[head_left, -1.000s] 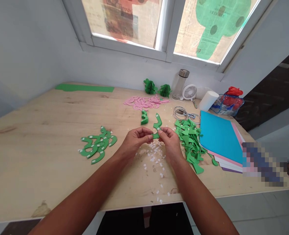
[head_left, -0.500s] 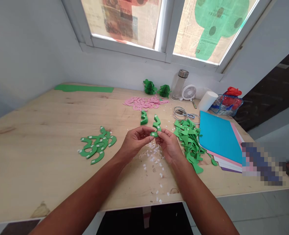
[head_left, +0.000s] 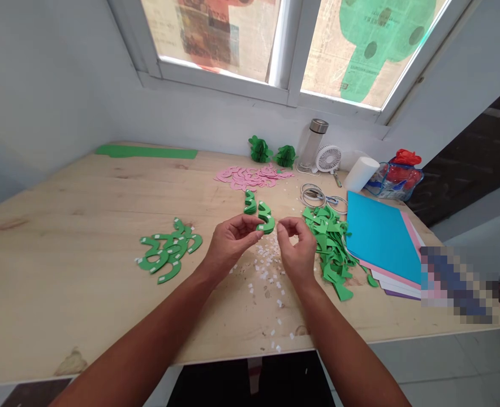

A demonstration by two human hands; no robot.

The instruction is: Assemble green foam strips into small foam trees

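Observation:
My left hand (head_left: 233,240) pinches a curved green paper cutout (head_left: 267,219) between thumb and fingertips, with a small white square showing near its lower end. Just to the right, apart from the cutout, my right hand (head_left: 296,246) has its thumb and index finger pressed together; whatever they hold is too small to make out. Beyond the cutout sits a stack of similar green cutouts (head_left: 250,202). More green cutouts (head_left: 169,249) bearing white squares lie in a loose pile left of my left hand. Tiny white paper bits (head_left: 269,263) are scattered between my hands.
Green paper scraps (head_left: 328,243) lie beside my right hand, near scissors (head_left: 328,199) and coloured sheets (head_left: 379,234). Behind are pink cutouts (head_left: 250,177), two green paper ornaments (head_left: 259,150), a bottle (head_left: 311,147), a small fan (head_left: 328,159) and a white roll (head_left: 361,173).
My right hand has let go of the green cutout and moved slightly right, its fingertips pinched. My left hand keeps the cutout, which has shifted a little left and turned.

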